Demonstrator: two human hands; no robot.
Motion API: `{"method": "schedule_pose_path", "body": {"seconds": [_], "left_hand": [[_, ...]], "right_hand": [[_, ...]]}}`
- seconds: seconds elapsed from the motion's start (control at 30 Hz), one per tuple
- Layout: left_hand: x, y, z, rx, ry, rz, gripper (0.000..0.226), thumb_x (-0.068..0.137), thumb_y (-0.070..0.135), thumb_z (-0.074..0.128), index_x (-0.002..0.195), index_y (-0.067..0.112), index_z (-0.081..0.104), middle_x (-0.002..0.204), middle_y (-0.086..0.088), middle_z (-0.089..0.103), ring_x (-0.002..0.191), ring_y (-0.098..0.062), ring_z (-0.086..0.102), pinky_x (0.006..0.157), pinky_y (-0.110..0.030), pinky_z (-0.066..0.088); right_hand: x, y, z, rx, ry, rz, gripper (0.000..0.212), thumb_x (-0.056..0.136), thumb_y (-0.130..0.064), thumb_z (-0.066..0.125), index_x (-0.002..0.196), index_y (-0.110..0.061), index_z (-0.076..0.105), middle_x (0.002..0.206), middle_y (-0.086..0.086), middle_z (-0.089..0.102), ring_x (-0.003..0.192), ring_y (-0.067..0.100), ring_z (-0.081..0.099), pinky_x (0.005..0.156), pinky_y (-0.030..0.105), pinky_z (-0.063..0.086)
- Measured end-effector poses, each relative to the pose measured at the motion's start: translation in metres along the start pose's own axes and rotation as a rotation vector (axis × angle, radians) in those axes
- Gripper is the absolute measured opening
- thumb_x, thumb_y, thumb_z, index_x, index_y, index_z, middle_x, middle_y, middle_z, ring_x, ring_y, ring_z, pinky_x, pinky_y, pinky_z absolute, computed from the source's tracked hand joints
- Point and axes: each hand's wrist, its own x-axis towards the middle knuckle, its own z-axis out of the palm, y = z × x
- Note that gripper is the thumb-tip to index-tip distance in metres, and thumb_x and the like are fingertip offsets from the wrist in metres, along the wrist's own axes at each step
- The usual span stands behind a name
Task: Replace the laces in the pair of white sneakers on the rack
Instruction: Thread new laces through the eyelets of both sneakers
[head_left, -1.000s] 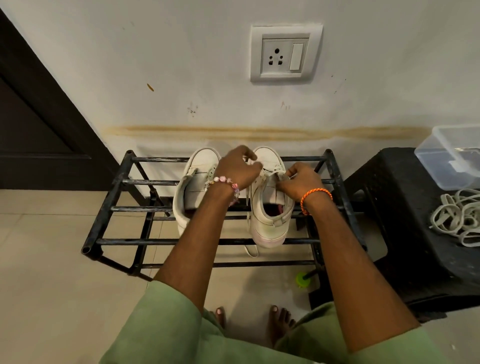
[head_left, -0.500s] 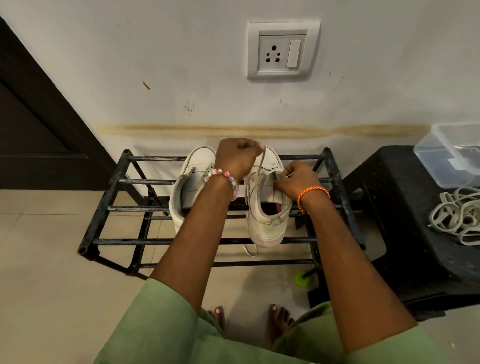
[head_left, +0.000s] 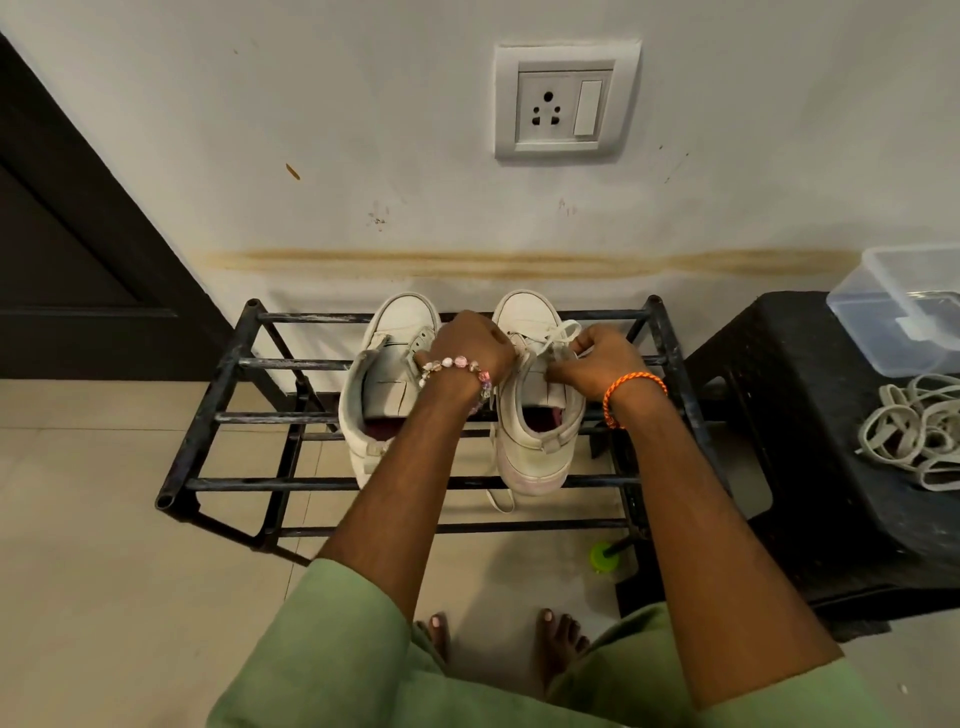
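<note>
- Black metal rack (head_left: 228, 364) against wall, open bar shelves; pair of white sneakers on top tier, toes to wall, heels toward person.
- Left sneaker (head_left: 384, 384): no lace visible in eyelets, tongue exposed, not touched by either hand.
- Right sneaker (head_left: 530, 415): both hands working at its lacing area.
- Left hand (head_left: 470, 345): fingers curled in a fist over inner eyelet side of right sneaker; appears to grip the lace but contact hidden under knuckles. Beaded bracelet (head_left: 457, 366) on wrist.
- Right hand (head_left: 597, 358): thumb + forefinger pinched on white lace (head_left: 563, 330) near outer eyelets, lace loop sticking up past fingertips toward toe. Orange thread band (head_left: 631, 389) on wrist.
- One lace end hangs below heel of right sneaker, through front bars of rack.
- Black plastic stool (head_left: 779, 415) just right of rack. On it: clear plastic box (head_left: 904, 306) at back, loose heap of white laces (head_left: 919, 431) at front, well apart from hands.
- Small green object (head_left: 602, 556) on floor by rack's front right leg; cannot tell what.
- Wall socket w/ switch (head_left: 566, 101) above rack; brown stain stripe on wall just over sneakers.
- Dark door (head_left: 78, 234) at left; beige floor tiles; green sleeves and bare toes at frame bottom.
</note>
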Motion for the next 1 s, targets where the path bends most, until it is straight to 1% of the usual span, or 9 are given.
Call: {"method": "schedule_pose_path", "body": {"seconds": [0.13,0.23,0.4,0.47,0.53,0.63,0.73,0.83,1.0], "left_hand": [[0.006,0.0,0.0,0.023,0.017,-0.008,0.01,0.079,0.02,0.07,0.083,0.012,0.075,0.091,-0.008,0.072,0.092,-0.027,0.065,0.088,-0.039,0.05],[0.009,0.001,-0.003,-0.056,0.012,-0.003,0.016,0.083,0.016,0.066,0.087,0.003,0.073,0.089,-0.014,0.071,0.088,-0.029,0.066,0.078,-0.032,0.053],[0.004,0.015,-0.022,-0.598,0.038,0.023,0.009,0.076,0.008,0.075,0.07,0.011,0.07,0.08,-0.004,0.07,0.085,-0.017,0.066,0.08,-0.023,0.049],[0.002,0.02,-0.029,-0.742,0.046,0.036,0.009,0.077,0.007,0.074,0.071,0.012,0.069,0.076,0.002,0.068,0.076,-0.008,0.064,0.067,-0.013,0.048],[0.001,0.023,-0.033,-0.818,0.044,0.045,0.008,0.078,0.009,0.074,0.073,0.013,0.068,0.074,0.004,0.066,0.07,-0.005,0.06,0.062,-0.013,0.047],[0.004,0.022,-0.031,-0.625,0.075,0.073,0.01,0.084,0.012,0.069,0.074,0.01,0.067,0.073,0.004,0.064,0.068,-0.006,0.058,0.06,-0.01,0.049],[0.006,0.01,-0.014,-0.281,0.012,0.021,0.018,0.089,0.029,0.061,0.079,0.014,0.059,0.075,0.002,0.061,0.078,-0.018,0.059,0.081,-0.029,0.05],[0.004,-0.003,0.001,0.062,-0.061,-0.002,0.035,0.087,0.05,0.057,0.086,0.015,0.056,0.093,-0.003,0.064,0.098,-0.026,0.059,0.095,-0.04,0.043],[0.003,-0.003,0.0,-0.05,-0.064,0.049,0.025,0.091,0.027,0.061,0.07,0.013,0.061,0.079,-0.002,0.058,0.08,-0.015,0.055,0.067,-0.021,0.035]], "right_hand": [[0.0,0.0,-0.001,0.023,-0.003,0.01,0.028,0.076,-0.014,0.074,0.08,-0.019,0.047,0.093,0.003,0.055,0.088,0.019,0.054,0.068,0.028,0.043],[-0.001,0.0,-0.001,0.044,-0.009,0.016,0.028,0.077,-0.014,0.074,0.091,-0.015,0.05,0.091,0.003,0.056,0.08,0.016,0.054,0.056,0.023,0.04],[0.0,-0.001,-0.001,0.049,-0.02,0.021,0.029,0.078,-0.015,0.074,0.093,-0.014,0.05,0.092,0.005,0.057,0.086,0.021,0.057,0.063,0.027,0.045],[-0.001,-0.001,-0.001,0.044,-0.019,0.024,0.028,0.078,-0.015,0.073,0.093,-0.014,0.049,0.094,0.006,0.058,0.089,0.022,0.057,0.07,0.031,0.047],[-0.001,-0.001,-0.001,0.048,-0.022,0.028,0.028,0.078,-0.016,0.073,0.093,-0.014,0.049,0.094,0.006,0.058,0.088,0.021,0.057,0.07,0.031,0.047],[-0.001,0.0,-0.001,0.037,-0.017,0.029,0.028,0.078,-0.016,0.073,0.093,-0.014,0.05,0.092,0.005,0.057,0.087,0.02,0.056,0.065,0.028,0.044],[-0.001,-0.001,-0.001,0.03,-0.016,0.028,0.028,0.077,-0.016,0.073,0.092,-0.014,0.05,0.091,0.004,0.056,0.086,0.021,0.055,0.056,0.024,0.041],[0.0,-0.001,0.0,0.029,-0.012,0.028,0.028,0.077,-0.016,0.073,0.093,-0.014,0.049,0.091,0.004,0.056,0.086,0.02,0.055,0.053,0.023,0.04],[0.0,0.0,-0.001,0.0,-0.01,0.017,0.028,0.076,-0.017,0.074,0.092,-0.014,0.051,0.092,0.004,0.057,0.088,0.02,0.055,0.056,0.024,0.04]]}}
